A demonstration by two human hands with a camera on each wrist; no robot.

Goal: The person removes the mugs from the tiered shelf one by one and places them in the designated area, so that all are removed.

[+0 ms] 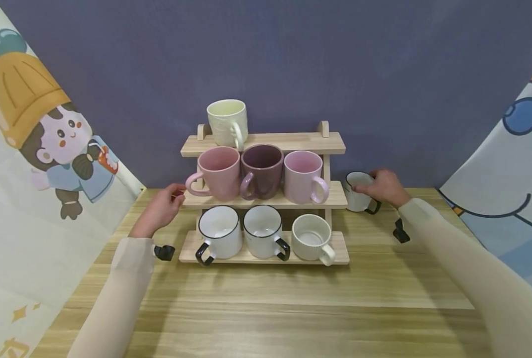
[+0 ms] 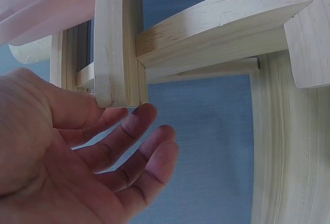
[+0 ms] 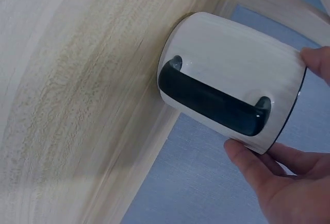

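At the right of the wooden rack (image 1: 266, 256), my right hand (image 1: 384, 186) grips a white mug (image 3: 221, 54) with a black handle by its dark rim. Thumb and fingers lie on opposite sides of the mug, and its base is at the tabletop. My left hand (image 1: 160, 210) pinches the left end of the middle shelf board (image 2: 111, 44), its other fingers loosely curled. Beside that hand on the middle shelf stands a pink mug (image 1: 221, 176), then a dark purple mug (image 1: 263, 174) and a lilac mug (image 1: 302, 179).
A cream mug (image 1: 225, 122) stands at the left of the top shelf. The bottom shelf holds two black-handled white mugs, left (image 1: 221, 233) and middle (image 1: 263, 233), and a ribbed off-white cup (image 1: 310, 238). Behind rises a blue-grey backdrop (image 1: 382, 74); printed panels flank the wooden tabletop (image 1: 266, 318).
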